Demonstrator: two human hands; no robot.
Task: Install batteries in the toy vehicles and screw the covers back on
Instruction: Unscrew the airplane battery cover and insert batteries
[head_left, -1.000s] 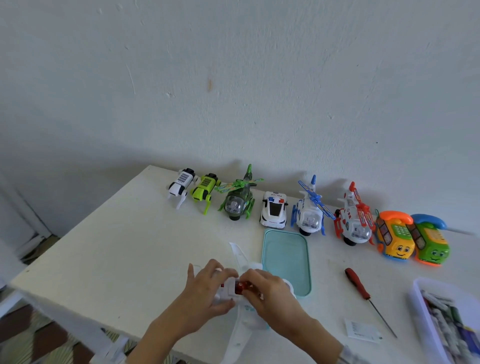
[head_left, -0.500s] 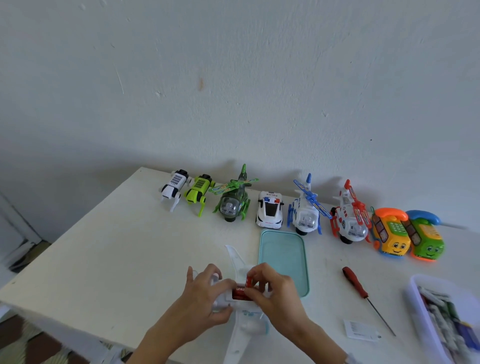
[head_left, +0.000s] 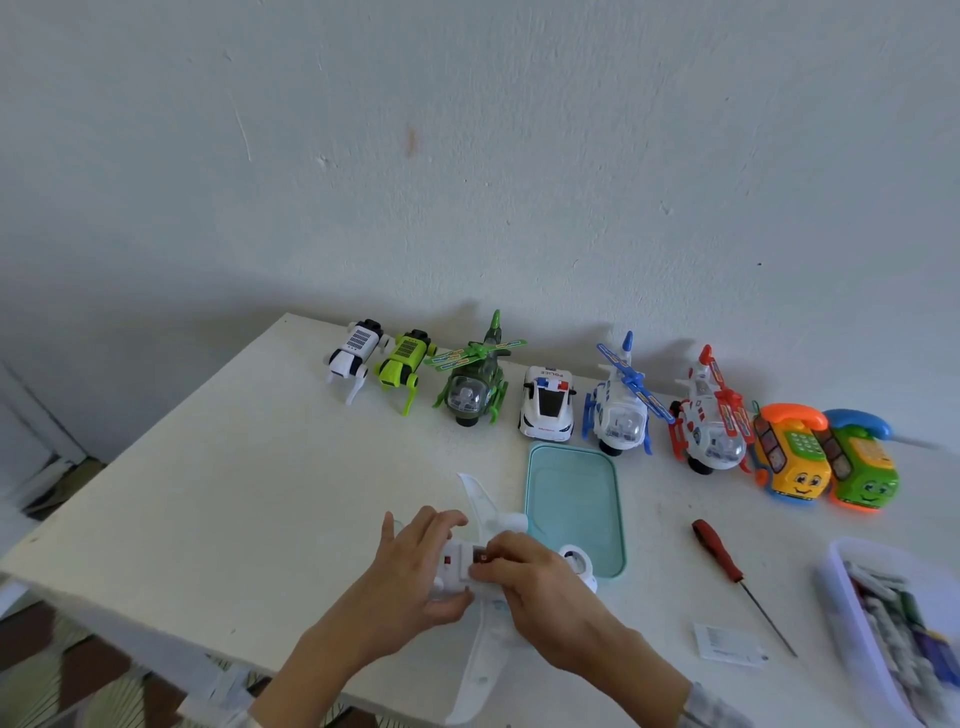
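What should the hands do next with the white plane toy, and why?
Probably press the red battery fully down into its slot. The left hand grips the upturned white plastic toy airplane, and the right hand pinches the battery at the open compartment. The red-handled screwdriver lies untouched on the white table, so screwing the cover likely comes later.

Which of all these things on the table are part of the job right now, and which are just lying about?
In use:
white plastic toy aeroplane, gripped by left hand
right hand at its underside
red-handled screwdriver
clear tub of batteries

Lying about:
teal rectangular lid
white police car
white paper slip
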